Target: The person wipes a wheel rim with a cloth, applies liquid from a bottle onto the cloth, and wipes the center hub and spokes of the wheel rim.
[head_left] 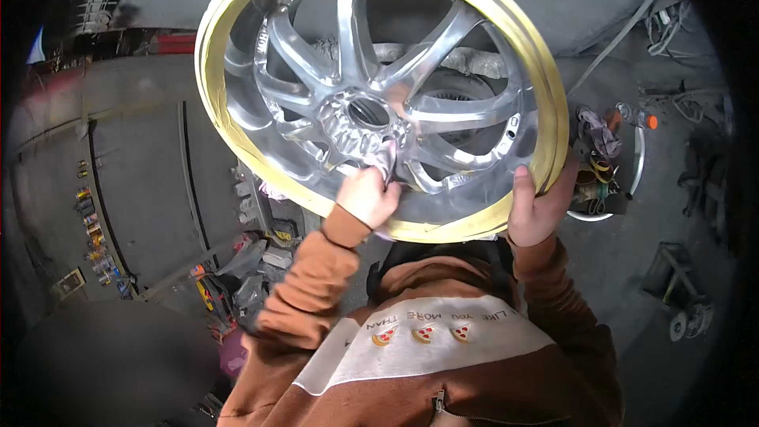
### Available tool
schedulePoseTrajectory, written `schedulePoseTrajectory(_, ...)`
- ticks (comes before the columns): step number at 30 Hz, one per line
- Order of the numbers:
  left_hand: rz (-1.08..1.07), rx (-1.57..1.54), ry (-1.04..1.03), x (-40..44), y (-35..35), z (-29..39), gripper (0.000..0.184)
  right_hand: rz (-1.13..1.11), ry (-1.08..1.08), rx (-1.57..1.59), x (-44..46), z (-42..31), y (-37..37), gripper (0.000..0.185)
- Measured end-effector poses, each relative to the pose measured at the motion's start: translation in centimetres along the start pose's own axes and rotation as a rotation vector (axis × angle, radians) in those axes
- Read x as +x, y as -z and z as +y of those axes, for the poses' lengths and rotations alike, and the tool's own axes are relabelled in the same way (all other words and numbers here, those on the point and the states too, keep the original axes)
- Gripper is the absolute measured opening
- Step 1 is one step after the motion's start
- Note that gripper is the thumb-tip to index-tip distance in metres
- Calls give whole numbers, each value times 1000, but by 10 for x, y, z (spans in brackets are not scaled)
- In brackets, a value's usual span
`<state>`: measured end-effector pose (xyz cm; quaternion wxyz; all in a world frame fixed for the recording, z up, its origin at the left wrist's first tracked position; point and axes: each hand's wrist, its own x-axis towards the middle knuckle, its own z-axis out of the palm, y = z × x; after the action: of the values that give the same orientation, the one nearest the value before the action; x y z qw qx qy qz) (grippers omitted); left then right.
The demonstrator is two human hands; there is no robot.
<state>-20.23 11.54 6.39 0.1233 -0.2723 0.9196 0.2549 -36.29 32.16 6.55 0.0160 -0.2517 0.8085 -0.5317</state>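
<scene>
A polished metal wheel [443, 115] with several spokes is tilted in front of my body, its outer rim covered in yellow tape [213, 95]. My left hand [368, 199] is closed on a small pale cloth [383, 160], which touches the wheel just below the hub. At the wheel's lower right, my right hand [541, 205] grips the taped rim, thumb on the near face; its other fingers are partly hidden behind the rim.
A round container [593, 215] with cloth, tools and an orange-capped bottle [650, 122] stands right of the wheel. Small bottles [96, 245] line the left side, near bags and clutter [251, 285]. A metal stand [672, 285] is on the floor at right.
</scene>
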Motion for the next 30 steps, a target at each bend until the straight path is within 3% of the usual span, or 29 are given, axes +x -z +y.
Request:
schedulePoseTrajectory(2, -146, 363, -30, 4, 31, 15, 20, -14, 24, -4, -1, -1, 1, 46)
schedulePoseTrajectory(6, -198, 848, -488, 26, 66, -17, 19, -30, 40, -50, 5, -2, 2, 45)
schedulePoseTrajectory(8, -176, 890, -554, 30, 65, -14, 18, -36, 58, -64, 2, -1, 3, 44)
schedulePoseTrajectory(10, -250, 809, -443, 26, 58, -10, 18, -14, 12, -23, 2, 0, 1, 45)
schedulePoseTrajectory(11, -402, 620, -161, 22, 49, -8, 18, -11, 7, -18, 3, -1, -1, 45)
schedulePoseTrajectory(14, 46, 135, -11, 1, 7, 15, 18, 4, -9, 13, 1, -3, -1, 46)
schedulePoseTrajectory(15, 45, 132, -12, 2, 0, 14, 18, 19, -11, -2, 0, -4, -2, 46)
schedulePoseTrajectory(17, -190, -910, 410, 10, -8, 8, 22, 28, 8, -7, 3, -4, -5, 46)
schedulePoseTrajectory(18, -180, -913, 408, 11, -8, 8, 22, 29, -4, -22, 2, -4, -4, 46)
schedulePoseTrajectory(20, 56, -324, 235, 10, -8, 10, 26, 17, -3, -39, 0, -2, -3, 46)
schedulePoseTrajectory(22, -209, 146, 165, 20, 26, 21, 27, 24, -19, -51, -1, -1, -4, 45)
schedulePoseTrajectory(24, -271, 422, 92, 30, 42, 23, 24, 14, -36, 0, 3, -7, -4, 44)
schedulePoseTrajectory(26, -273, 564, -58, 30, 44, 26, 22, 10, -59, 50, 3, -11, -4, 43)
schedulePoseTrajectory(30, -220, 453, 36, 14, 23, 22, 25, 40, -57, 29, 4, -10, -3, 40)
